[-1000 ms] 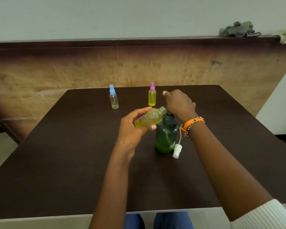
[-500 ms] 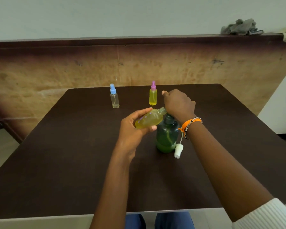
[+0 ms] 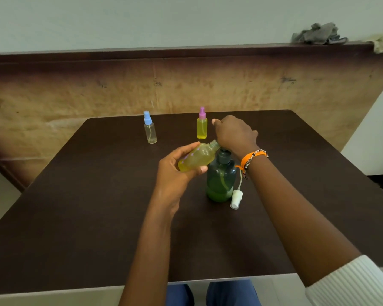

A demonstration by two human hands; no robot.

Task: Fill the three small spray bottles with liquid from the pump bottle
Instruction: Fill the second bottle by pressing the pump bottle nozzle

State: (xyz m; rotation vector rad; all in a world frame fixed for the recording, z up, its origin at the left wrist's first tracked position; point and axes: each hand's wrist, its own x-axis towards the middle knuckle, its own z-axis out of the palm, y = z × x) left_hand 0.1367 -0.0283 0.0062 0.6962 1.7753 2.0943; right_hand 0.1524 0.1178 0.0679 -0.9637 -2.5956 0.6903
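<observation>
Hands: left [image 3: 177, 173] tilts open bottle [image 3: 197, 159] (yellow) under right [image 3: 234, 133].

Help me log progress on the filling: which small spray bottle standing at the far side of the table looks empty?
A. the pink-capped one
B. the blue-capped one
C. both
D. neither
B: the blue-capped bottle is clear and shows no coloured liquid, while the pink-capped bottle beside it is yellow nearly to its neck.

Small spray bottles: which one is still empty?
The clear plastic spray bottle with the blue cap, standing far left on the table. The pink-capped bottle and the uncapped one in the left hand hold yellow liquid.
</observation>
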